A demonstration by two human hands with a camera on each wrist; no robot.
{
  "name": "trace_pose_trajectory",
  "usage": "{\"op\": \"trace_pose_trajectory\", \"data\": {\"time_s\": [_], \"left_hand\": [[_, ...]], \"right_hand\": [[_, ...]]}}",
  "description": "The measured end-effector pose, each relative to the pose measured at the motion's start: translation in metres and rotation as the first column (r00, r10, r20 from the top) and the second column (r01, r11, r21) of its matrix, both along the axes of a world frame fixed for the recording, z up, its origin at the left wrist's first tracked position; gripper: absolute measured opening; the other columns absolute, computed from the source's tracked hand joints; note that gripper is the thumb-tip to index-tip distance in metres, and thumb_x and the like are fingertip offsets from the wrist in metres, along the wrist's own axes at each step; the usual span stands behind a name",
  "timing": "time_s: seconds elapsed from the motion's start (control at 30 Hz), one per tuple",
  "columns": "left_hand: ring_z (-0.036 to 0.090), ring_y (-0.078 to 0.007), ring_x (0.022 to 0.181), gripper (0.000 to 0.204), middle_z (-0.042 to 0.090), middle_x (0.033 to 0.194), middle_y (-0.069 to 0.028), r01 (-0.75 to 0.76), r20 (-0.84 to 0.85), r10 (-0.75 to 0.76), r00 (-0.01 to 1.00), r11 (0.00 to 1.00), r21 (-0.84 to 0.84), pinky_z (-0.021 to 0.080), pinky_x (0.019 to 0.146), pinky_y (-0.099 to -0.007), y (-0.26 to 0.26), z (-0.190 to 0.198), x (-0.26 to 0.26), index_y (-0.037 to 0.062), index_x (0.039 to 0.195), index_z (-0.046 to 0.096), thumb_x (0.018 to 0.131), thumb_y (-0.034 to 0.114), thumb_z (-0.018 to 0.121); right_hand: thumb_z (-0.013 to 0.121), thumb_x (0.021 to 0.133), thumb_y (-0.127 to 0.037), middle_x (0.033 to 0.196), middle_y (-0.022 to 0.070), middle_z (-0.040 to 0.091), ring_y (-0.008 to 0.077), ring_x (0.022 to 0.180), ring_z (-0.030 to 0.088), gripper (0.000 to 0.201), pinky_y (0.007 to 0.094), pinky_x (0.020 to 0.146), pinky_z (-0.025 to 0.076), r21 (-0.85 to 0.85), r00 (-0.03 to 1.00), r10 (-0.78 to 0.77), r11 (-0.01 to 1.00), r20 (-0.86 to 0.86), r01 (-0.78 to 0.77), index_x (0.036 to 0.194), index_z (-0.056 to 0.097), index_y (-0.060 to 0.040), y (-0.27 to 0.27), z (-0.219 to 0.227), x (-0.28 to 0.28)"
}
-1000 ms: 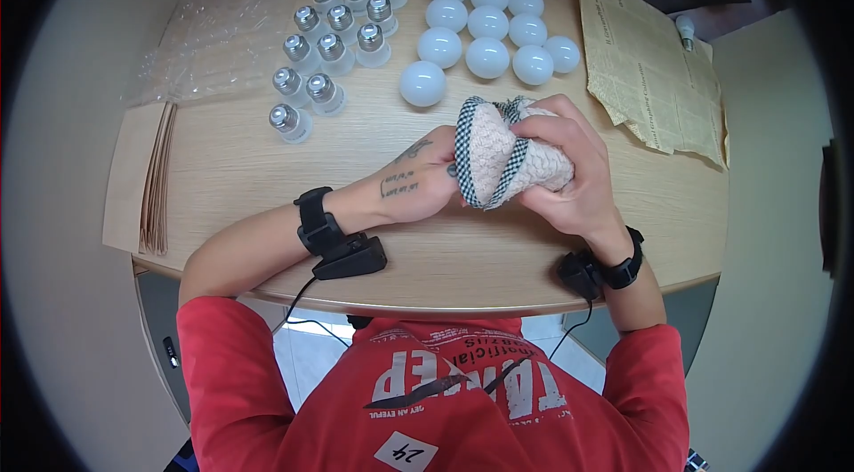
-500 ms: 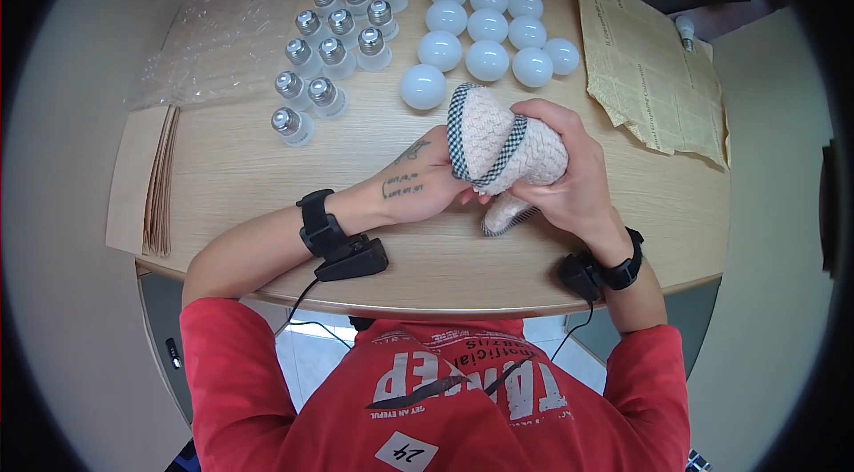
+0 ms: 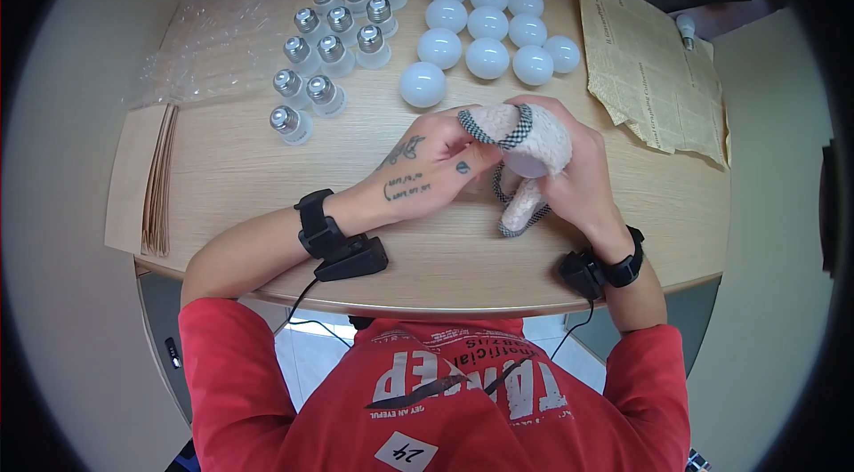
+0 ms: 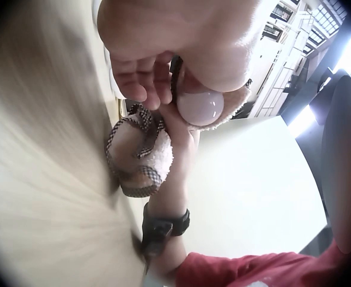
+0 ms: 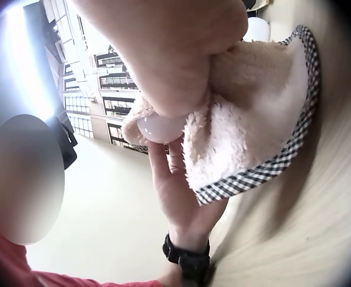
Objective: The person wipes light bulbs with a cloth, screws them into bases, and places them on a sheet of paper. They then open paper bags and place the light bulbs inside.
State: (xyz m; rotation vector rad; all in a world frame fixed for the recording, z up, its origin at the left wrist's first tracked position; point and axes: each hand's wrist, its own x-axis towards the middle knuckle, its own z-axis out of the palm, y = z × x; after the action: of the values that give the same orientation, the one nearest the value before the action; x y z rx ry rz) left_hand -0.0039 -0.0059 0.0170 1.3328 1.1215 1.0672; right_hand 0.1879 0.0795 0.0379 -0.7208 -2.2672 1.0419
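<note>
Red shirt first, since we can read "official" and "EYEFUL" on it, plus a sticker [image 3: 406, 452] saying "24"; the fine print on the newsprint sheet [image 3: 654, 80] is too small for us.

We've got the right hand [image 3: 578, 169] curled round a pale plush cloth [image 3: 550, 136] with checkered trim, gripping it around a white globe bulb [image 3: 527, 162]. The left hand [image 3: 422, 165] is right up against them, fingers bent, but we can't tell if it's pinching anything.

Both wrist cams give us the bulb's glossy dome above the table, and a bright ceiling light [image 5: 29, 66] too. Only the head cam gets us the rows of globe bulbs [image 3: 487, 23] and the bulbs with metal screw bases up [image 3: 341, 23].
</note>
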Motion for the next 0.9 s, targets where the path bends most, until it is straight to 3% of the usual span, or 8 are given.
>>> {"op": "trace_pose_trajectory", "data": {"time_s": [0.23, 0.4, 0.5, 0.53, 0.7, 0.73, 0.8, 0.9], "left_hand": [[0.059, -0.0078, 0.079, 0.02, 0.068, 0.093, -0.0035, 0.023, 0.136, -0.024, 0.99, 1.0, 0.01, 0.049, 0.071, -0.026, -0.003, 0.008, 0.002, 0.0009, 0.112, 0.065, 0.097, 0.012, 0.062], [0.063, -0.0104, 0.096, 0.023, 0.067, 0.107, -0.004, -0.012, 0.146, 0.029, 0.989, 0.993, -0.118, 0.052, 0.08, -0.0267, 0.0, 0.014, -0.003, 0.0027, 0.114, 0.066, 0.092, 0.005, 0.067], [0.063, -0.01, 0.097, 0.025, 0.067, 0.107, -0.0029, -0.1, 0.127, 0.077, 0.989, 0.979, 0.178, 0.052, 0.08, -0.0259, -0.001, -0.002, 0.004, 0.0033, 0.116, 0.066, 0.091, 0.005, 0.069], [0.062, -0.009, 0.094, 0.025, 0.067, 0.106, -0.0027, -0.093, 0.159, 0.069, 0.985, 0.985, 0.149, 0.051, 0.078, -0.0251, 0.0, -0.001, 0.006, 0.0031, 0.115, 0.066, 0.091, 0.006, 0.069], [0.056, -0.0046, 0.081, 0.022, 0.063, 0.096, 0.0, -0.036, 0.355, 0.042, 0.934, 0.999, -0.024, 0.046, 0.068, -0.0217, -0.003, 0.006, 0.007, 0.0029, 0.111, 0.067, 0.091, 0.01, 0.071], [0.055, -0.0042, 0.079, 0.019, 0.062, 0.093, 0.0007, -0.031, 0.275, 0.026, 0.961, 0.999, 0.014, 0.044, 0.067, -0.0213, -0.002, 0.002, 0.005, 0.003, 0.109, 0.066, 0.092, 0.011, 0.07], [0.053, -0.0034, 0.076, 0.014, 0.058, 0.087, 0.0021, -0.015, 0.107, 0.005, 0.994, 0.996, 0.089, 0.042, 0.064, -0.0205, -0.001, -0.009, 0.0, 0.0034, 0.103, 0.066, 0.094, 0.013, 0.068], [0.049, -0.0029, 0.069, 0.013, 0.054, 0.082, 0.0029, -0.093, 0.218, 0.077, 0.973, 0.994, 0.062, 0.039, 0.06, -0.0203, -0.002, 0.001, -0.001, 0.0047, 0.094, 0.063, 0.097, 0.017, 0.064]], "right_hand": [[0.066, 0.075, 0.005, 0.118, 0.0174, 0.065, 0.0336, 0.113, 0.064, 0.059, 0.0379, 0.092, 0.049, -0.062, 0.998, 0.043, 0.997, 0.046, -0.04, 0.131, 0.052, -0.0073, -0.003, 0.006, -0.003], [0.07, 0.076, -0.002, 0.127, 0.0149, 0.06, 0.0292, 0.118, 0.06, 0.065, 0.037, 0.098, 0.046, -0.07, 0.985, 0.063, 0.995, -0.159, -0.075, 0.137, 0.048, -0.0084, -0.008, 0.006, -0.004], [0.072, 0.079, -0.006, 0.123, 0.0139, 0.062, 0.0259, 0.113, 0.062, 0.063, 0.0351, 0.096, 0.047, -0.011, 0.978, 0.119, 0.992, -0.171, -0.123, 0.137, 0.049, -0.0075, -0.003, 0.004, -0.003], [0.072, 0.08, -0.007, 0.121, 0.0136, 0.063, 0.0249, 0.111, 0.063, 0.061, 0.0343, 0.095, 0.048, 0.002, 0.979, 0.139, 0.99, -0.151, -0.14, 0.136, 0.05, -0.007, -0.001, 0.003, -0.001], [0.072, 0.088, -0.013, 0.1, 0.0105, 0.068, 0.019, 0.091, 0.066, 0.032, 0.0295, 0.08, 0.051, -0.116, 0.996, 0.038, 0.992, -0.085, -0.048, 0.116, 0.063, -0.0015, -0.003, 0.004, 0.003], [0.071, 0.089, -0.013, 0.094, 0.0095, 0.069, 0.0175, 0.085, 0.066, 0.026, 0.0284, 0.076, 0.051, -0.135, 0.997, -0.007, 0.991, -0.081, -0.004, 0.11, 0.066, -0.0002, -0.004, 0.004, 0.003], [0.072, 0.089, -0.013, 0.088, 0.0083, 0.066, 0.0166, 0.077, 0.063, 0.02, 0.0276, 0.071, 0.049, -0.052, 0.988, -0.152, 0.987, -0.034, 0.151, 0.101, 0.068, 0.0016, 0.001, 0.003, 0.01], [0.073, 0.083, -0.007, 0.085, 0.007, 0.062, 0.0179, 0.069, 0.057, 0.013, 0.0271, 0.066, 0.047, 0.183, 0.956, -0.207, 0.952, -0.207, 0.245, 0.089, 0.07, 0.0033, 0.011, 0.0, 0.006]]}}
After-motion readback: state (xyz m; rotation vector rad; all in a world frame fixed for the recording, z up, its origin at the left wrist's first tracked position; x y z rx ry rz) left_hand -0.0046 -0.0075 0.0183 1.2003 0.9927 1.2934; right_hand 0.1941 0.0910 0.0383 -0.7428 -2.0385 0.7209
